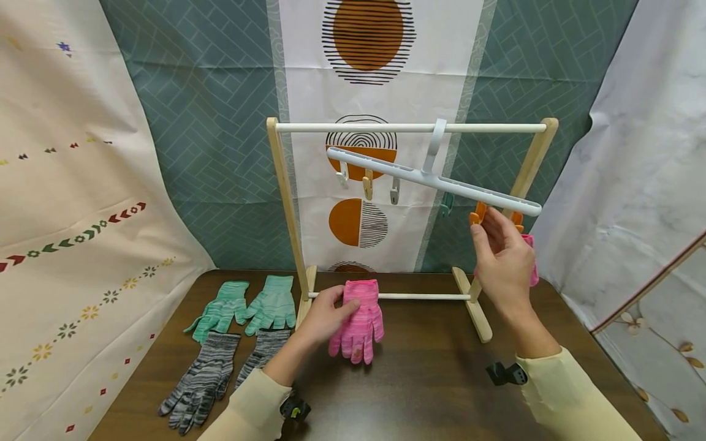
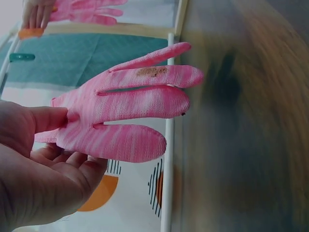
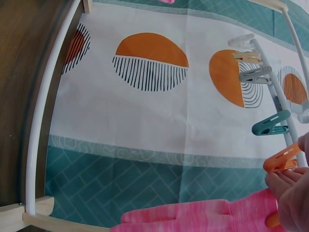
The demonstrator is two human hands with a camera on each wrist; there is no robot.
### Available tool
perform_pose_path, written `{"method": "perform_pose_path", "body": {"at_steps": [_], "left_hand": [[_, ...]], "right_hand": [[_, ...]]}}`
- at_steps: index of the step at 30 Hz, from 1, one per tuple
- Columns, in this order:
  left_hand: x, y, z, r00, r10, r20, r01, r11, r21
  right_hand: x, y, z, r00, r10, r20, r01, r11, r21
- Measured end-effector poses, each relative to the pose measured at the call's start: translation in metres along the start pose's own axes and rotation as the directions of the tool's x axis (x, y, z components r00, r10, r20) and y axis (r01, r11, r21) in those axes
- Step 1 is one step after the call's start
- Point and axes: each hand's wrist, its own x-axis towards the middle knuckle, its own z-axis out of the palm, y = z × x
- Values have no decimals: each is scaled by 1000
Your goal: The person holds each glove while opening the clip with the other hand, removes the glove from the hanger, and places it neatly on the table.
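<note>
My left hand (image 1: 325, 315) pinches a pink glove (image 1: 358, 324) near its cuff, thumb on top, glove fingers pointing down above the table. In the left wrist view a brown patch shows on one finger of that glove (image 2: 140, 104). My right hand (image 1: 504, 263) pinches an orange clip (image 1: 477, 213) under the low right end of a white hanger (image 1: 386, 167). Beside it, a second pink glove (image 3: 193, 217) hangs from another orange clip (image 1: 516, 219), partly hidden behind my right hand. The hanger tilts on the rack's top bar (image 1: 353, 128).
White, yellow, grey and teal clips (image 3: 271, 123) hang along the hanger. Two green gloves (image 1: 274, 303) and two grey striped gloves (image 1: 204, 373) lie on the table's left side. The wooden rack (image 1: 289, 208) stands at the back before a patterned cloth (image 1: 220, 122).
</note>
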Motion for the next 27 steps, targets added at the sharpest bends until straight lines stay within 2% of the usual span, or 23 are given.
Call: {"method": "perform_pose_path", "body": {"at_steps": [7, 18, 27], "left_hand": [[-10, -9, -10, 999, -30, -17, 31, 999, 43], [-18, -26, -20, 996, -84, -26, 86, 995, 56], [-23, -38, -26, 991, -131, -17, 132, 990, 41]], "right_hand": [[-5, 4, -3, 1000, -18, -9, 18, 1000, -15], [-11, 11, -4, 997, -66, -34, 66, 998, -14], [-17, 12, -7, 985, -170, -40, 170, 985, -1]]}}
